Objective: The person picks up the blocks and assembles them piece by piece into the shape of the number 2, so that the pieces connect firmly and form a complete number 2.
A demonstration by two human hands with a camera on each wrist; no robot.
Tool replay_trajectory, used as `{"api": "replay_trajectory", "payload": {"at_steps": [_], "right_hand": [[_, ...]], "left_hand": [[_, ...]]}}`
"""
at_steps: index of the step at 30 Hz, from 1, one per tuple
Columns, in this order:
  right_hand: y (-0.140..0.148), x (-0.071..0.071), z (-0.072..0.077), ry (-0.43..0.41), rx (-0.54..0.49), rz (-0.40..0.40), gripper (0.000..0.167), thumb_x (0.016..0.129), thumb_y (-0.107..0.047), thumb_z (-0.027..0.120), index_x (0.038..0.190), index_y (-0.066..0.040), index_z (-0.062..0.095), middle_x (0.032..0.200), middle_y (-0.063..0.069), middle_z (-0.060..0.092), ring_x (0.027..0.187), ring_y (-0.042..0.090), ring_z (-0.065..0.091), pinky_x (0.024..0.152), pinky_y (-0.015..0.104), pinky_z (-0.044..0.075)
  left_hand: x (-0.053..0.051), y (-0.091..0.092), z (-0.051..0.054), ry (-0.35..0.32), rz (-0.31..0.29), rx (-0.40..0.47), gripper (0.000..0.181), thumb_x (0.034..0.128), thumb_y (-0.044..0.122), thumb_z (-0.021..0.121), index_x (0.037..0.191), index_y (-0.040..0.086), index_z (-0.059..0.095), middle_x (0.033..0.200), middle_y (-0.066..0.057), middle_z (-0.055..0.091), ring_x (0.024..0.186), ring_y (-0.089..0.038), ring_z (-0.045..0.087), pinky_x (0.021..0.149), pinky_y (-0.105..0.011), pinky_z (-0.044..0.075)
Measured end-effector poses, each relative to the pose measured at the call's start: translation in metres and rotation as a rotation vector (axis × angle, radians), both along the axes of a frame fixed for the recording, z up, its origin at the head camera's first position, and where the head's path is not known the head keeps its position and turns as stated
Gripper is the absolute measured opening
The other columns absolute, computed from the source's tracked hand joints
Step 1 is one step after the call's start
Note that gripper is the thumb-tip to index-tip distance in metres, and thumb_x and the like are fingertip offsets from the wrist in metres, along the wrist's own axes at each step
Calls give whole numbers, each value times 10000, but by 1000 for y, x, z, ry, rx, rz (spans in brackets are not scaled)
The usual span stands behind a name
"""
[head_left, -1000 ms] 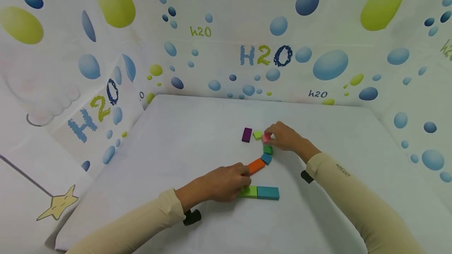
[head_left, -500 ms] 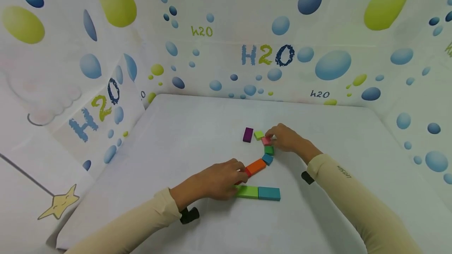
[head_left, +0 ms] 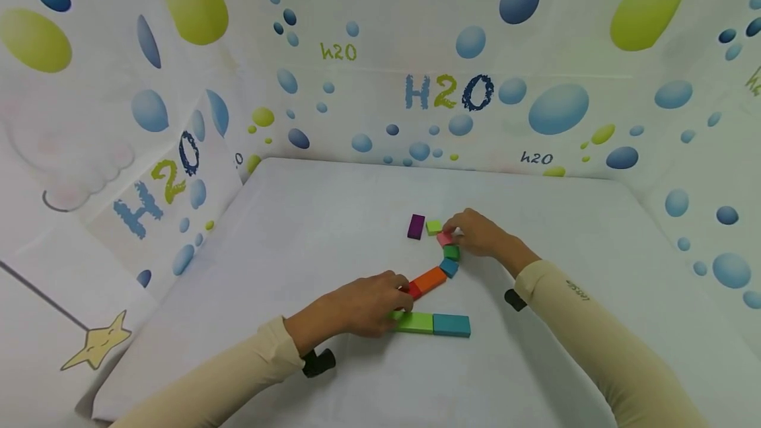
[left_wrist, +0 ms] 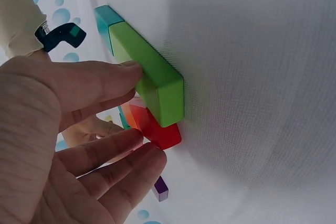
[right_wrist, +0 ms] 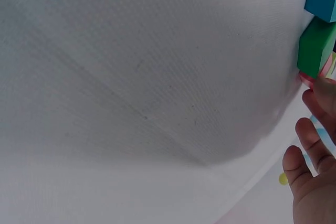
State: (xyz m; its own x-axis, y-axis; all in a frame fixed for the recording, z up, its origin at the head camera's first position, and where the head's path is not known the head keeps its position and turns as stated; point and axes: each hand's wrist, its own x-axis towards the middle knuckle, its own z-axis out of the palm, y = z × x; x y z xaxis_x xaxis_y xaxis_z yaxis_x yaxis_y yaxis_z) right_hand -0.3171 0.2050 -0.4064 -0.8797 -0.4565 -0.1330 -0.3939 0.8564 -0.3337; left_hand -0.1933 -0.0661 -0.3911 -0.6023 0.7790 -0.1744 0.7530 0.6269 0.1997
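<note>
In the head view my left hand (head_left: 373, 302) is at the near end of a curved row of wooden blocks. Its fingertips touch the red block (left_wrist: 161, 129), while the thumb lies against the long light-green block (left_wrist: 149, 72). My right hand (head_left: 475, 233) pinches the pink block (head_left: 444, 239) between thumb and fingertips; its other fingers stand loose in the right wrist view. From the red block the row runs through an orange block (head_left: 429, 280), a blue block (head_left: 448, 267) and a green block (head_left: 452, 252) to the pink one. A small lime block (head_left: 434, 228) sits just beyond.
A purple block (head_left: 416, 226) lies left of the lime one. Nearer me, a teal block (head_left: 452, 325) adjoins the long light-green block end to end. A white cloth (head_left: 297, 230) covers the table, and printed walls (head_left: 380, 111) stand behind and at both sides.
My left hand has drawn back a little to the left, so the red block and more of the light-green one show. The pink block has shifted and turned slightly under my right fingers.
</note>
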Motion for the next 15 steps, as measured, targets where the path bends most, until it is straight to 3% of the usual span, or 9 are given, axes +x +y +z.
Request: {"api": "replay_trajectory", "payload": {"at_steps": [9, 15], "right_hand": [[-1, -1, 1, -7, -9, -12, 317, 969, -46, 640, 1278, -90, 696, 1211, 85, 651, 1093, 268, 510, 983, 435, 499], [-2, -2, 1, -4, -13, -26, 331, 978, -48, 622, 1302, -85, 679, 1289, 111, 636, 1169, 297, 513, 1050, 470, 477]], "left_hand": [[-2, -1, 0, 2, -11, -2, 258, 921, 212, 737, 1173, 266, 735, 1336, -30, 597, 1210, -175, 532, 972, -325, 537], [-4, -2, 0, -14, -14, 6, 259, 921, 203, 731, 1171, 266, 739, 1338, -27, 600, 1211, -178, 535, 972, -330, 538]]}}
